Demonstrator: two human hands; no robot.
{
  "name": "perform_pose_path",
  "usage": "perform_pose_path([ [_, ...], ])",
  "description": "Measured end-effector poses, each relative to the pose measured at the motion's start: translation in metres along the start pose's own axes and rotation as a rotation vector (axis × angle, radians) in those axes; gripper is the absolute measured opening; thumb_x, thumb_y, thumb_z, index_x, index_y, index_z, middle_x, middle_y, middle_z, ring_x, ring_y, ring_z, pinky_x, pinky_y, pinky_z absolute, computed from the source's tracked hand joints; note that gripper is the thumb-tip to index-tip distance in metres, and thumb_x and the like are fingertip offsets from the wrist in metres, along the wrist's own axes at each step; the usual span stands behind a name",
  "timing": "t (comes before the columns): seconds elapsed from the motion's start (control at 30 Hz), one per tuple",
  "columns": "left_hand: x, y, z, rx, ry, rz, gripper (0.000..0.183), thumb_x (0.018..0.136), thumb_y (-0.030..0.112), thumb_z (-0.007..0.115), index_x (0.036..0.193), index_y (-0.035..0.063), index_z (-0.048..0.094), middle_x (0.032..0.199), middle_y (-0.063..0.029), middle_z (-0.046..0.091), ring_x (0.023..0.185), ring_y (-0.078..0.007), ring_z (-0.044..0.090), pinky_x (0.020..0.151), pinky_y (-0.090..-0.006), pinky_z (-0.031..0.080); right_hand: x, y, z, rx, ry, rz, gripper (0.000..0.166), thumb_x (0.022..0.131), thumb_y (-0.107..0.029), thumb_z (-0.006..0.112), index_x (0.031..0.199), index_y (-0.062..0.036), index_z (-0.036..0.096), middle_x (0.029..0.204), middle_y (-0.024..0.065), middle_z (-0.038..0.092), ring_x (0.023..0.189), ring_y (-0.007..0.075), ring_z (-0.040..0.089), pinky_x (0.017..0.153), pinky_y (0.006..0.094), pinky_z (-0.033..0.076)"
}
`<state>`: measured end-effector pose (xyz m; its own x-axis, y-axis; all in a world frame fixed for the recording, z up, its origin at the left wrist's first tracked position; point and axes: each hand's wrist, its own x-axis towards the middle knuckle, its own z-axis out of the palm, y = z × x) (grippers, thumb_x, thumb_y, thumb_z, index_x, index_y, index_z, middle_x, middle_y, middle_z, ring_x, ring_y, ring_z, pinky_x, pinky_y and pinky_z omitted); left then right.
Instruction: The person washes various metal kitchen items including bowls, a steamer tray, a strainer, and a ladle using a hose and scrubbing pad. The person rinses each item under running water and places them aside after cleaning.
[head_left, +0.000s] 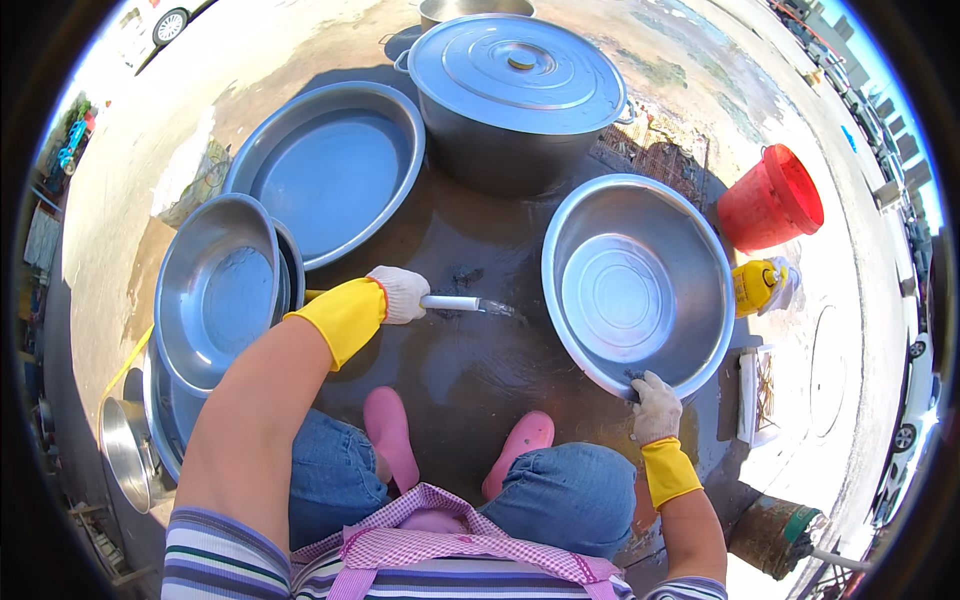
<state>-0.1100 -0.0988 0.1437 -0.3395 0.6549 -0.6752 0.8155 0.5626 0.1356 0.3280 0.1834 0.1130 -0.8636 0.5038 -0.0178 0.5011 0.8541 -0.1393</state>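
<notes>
My left hand (405, 295), in a white knit glove over a yellow rubber one, grips a white pipe nozzle (451, 303). Clear water (496, 308) runs from its tip onto the wet ground. On the right, a round metal basin (616, 300) leans with its hollow towards me. Gloved the same way, my right hand (657, 409) grasps the near rim of this basin. A small dark scouring pad (636, 373) shows at those fingertips, inside the rim; how much of it is under the fingers is hidden.
A large lidded pot (517, 82) stands ahead, beside a wide basin (337, 180). More basins (217, 285) lean on the left, near a steel pot (126, 450). To the right are a red bucket (765, 199), a yellow bottle (754, 289) and a white crate (750, 397).
</notes>
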Motion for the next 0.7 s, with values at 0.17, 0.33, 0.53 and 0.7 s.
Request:
perform_pose_path([
  [0.17, 0.002, 0.001, 0.003, 0.008, -0.014, -0.015, 0.032, 0.093, 0.035, 0.072, 0.115, 0.0125, 0.08, 0.106, -0.0132, 0.078, 0.101, -0.0342, 0.075, 0.091, -0.0447, 0.058, -0.025, -0.022, -0.026, 0.182, 0.082, 0.059, 0.018, 0.09, -0.011, 0.07, 0.107, -0.0102, 0.077, 0.113, 0.012, 0.074, 0.097, 0.0381, 0.072, 0.087, 0.0482, 0.058],
  [0.33, 0.005, 0.003, 0.0, 0.017, -0.012, 0.0, 0.032, 0.093, 0.035, 0.071, 0.115, 0.0124, 0.08, 0.105, -0.0133, 0.078, 0.101, -0.034, 0.075, 0.09, -0.0443, 0.058, -0.07, 0.02, -0.018, 0.158, -0.022, 0.43, 0.022, 0.094, -0.023, 0.073, 0.111, -0.0114, 0.08, 0.112, 0.0123, 0.078, 0.106, 0.0338, 0.074, 0.096, 0.0451, 0.058],
  [0.53, 0.004, -0.004, 0.004, 0.013, 0.008, 0.0, 0.032, 0.093, 0.035, 0.071, 0.115, 0.0134, 0.08, 0.104, -0.0124, 0.079, 0.098, -0.0334, 0.076, 0.089, -0.044, 0.059, -0.01, -0.005, -0.062, -0.098, -0.266, 0.378, 0.05, 0.09, -0.026, 0.079, 0.133, -0.0036, 0.067, 0.132, 0.0231, 0.069, 0.123, 0.0405, 0.066, 0.103, 0.0478, 0.055],
  [0.7, 0.007, -0.001, 0.01, 0.073, -0.049, -0.009, 0.031, 0.093, 0.035, 0.071, 0.115, 0.0147, 0.08, 0.103, -0.0116, 0.079, 0.098, -0.0334, 0.076, 0.087, -0.0447, 0.059, 0.086, -0.109, -0.05, 0.257, -0.034, -0.297, 0.046, 0.09, -0.023, 0.079, 0.129, -0.0009, 0.067, 0.132, 0.0208, 0.069, 0.122, 0.0394, 0.065, 0.103, 0.0464, 0.054],
])
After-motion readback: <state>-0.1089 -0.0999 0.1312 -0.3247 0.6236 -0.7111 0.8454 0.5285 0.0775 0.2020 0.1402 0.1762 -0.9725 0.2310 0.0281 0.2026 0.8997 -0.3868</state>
